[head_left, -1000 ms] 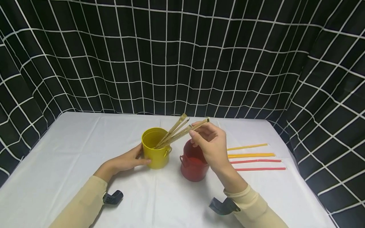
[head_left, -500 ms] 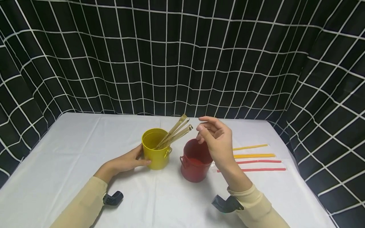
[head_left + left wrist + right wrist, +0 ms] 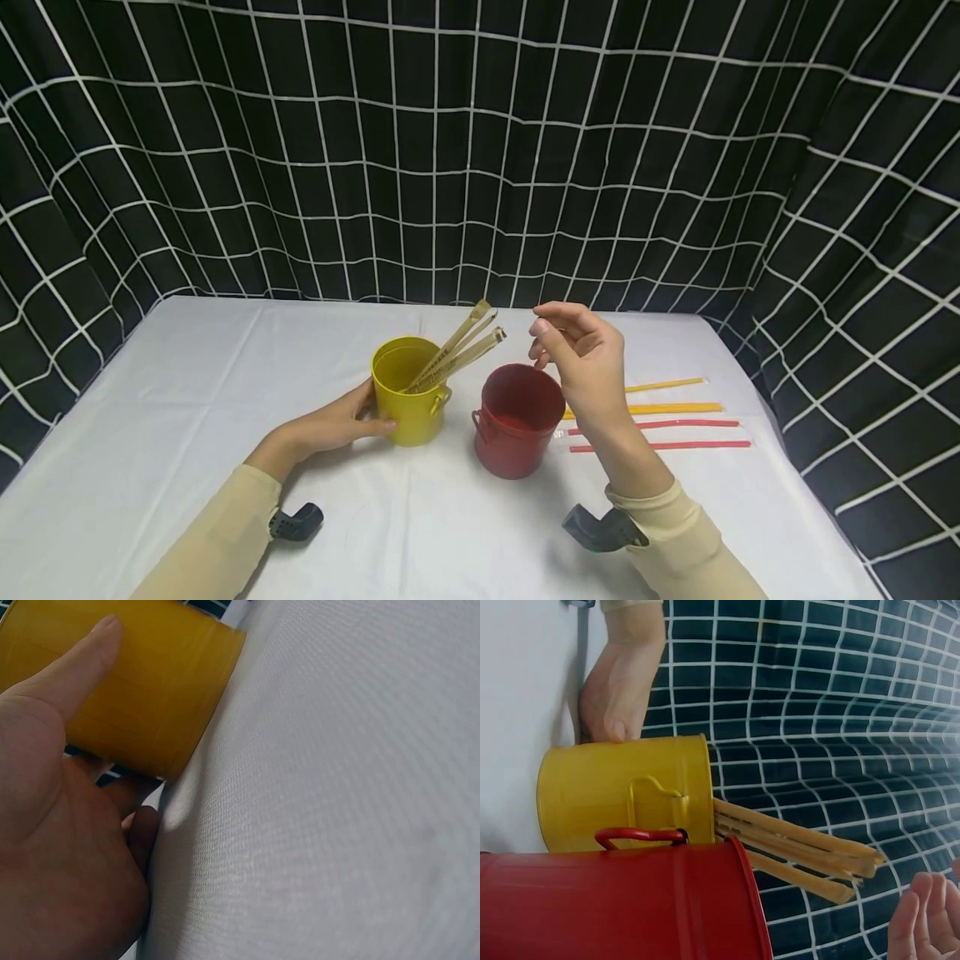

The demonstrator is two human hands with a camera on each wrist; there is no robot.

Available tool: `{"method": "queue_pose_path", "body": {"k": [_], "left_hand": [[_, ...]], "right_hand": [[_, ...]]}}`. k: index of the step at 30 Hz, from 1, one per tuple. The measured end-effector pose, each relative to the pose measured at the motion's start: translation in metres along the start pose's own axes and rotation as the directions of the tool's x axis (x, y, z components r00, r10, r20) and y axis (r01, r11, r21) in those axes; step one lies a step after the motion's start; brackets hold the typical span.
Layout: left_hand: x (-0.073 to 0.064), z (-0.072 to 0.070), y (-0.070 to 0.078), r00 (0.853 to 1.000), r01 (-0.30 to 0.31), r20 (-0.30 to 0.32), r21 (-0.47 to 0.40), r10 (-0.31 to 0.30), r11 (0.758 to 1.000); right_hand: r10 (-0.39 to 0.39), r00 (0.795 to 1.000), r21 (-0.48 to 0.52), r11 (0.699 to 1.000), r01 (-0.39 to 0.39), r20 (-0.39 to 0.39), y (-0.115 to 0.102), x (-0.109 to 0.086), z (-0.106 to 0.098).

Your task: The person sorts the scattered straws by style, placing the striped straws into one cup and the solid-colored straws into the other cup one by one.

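Observation:
On the table, my left hand [image 3: 333,423] holds a small yellow metal bucket [image 3: 420,417], thumb on its near side and fingers round the back. Several thin tan sticks, which look like paper-wrapped straws [image 3: 472,354], lean out of it toward the right. A red bucket [image 3: 513,437] with a wire handle stands just right of the yellow one, and no sticks show above its rim. Above and right of the red bucket hovers my right hand [image 3: 588,354], fingers loosely bent and holding nothing. In the left wrist view, the thumb lies along the yellow bucket's wall [image 3: 165,682].
Several long thin straws lie side by side on the white tablecloth [image 3: 405,533] at the right, including yellow straws [image 3: 675,408] and red straws [image 3: 690,445]; my right forearm partly covers them. A black curtain with a white grid [image 3: 420,150] surrounds the table's back and sides.
My right hand has let go of a tan straw, which now sits in the yellow bucket with the others, and has drawn back to the right. The left hand keeps its hold.

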State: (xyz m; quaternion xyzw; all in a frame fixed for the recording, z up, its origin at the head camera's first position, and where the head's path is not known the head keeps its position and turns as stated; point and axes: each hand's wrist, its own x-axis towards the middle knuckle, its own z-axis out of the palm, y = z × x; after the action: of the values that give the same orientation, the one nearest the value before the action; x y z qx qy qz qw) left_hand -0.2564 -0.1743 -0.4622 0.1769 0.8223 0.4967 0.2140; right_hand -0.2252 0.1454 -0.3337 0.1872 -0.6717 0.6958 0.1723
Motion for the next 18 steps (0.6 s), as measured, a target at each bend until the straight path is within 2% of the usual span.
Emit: {"method": "queue_pose_path", "body": {"k": [4,18], "left_hand": [[0.000,0.000,0.000,1.000,-0.007,-0.001,-0.004,0.006,1.000],[0.000,0.001,-0.001,1.000,-0.002,-0.004,0.007,0.002,1.000]], "right_hand": [[-0.015,1.000,-0.014,1.000,0.015,-0.006,-0.001,0.003,-0.005],[-0.076,0.990,0.001,0.997,0.077,-0.116,-0.002,0.017,-0.028]]}}
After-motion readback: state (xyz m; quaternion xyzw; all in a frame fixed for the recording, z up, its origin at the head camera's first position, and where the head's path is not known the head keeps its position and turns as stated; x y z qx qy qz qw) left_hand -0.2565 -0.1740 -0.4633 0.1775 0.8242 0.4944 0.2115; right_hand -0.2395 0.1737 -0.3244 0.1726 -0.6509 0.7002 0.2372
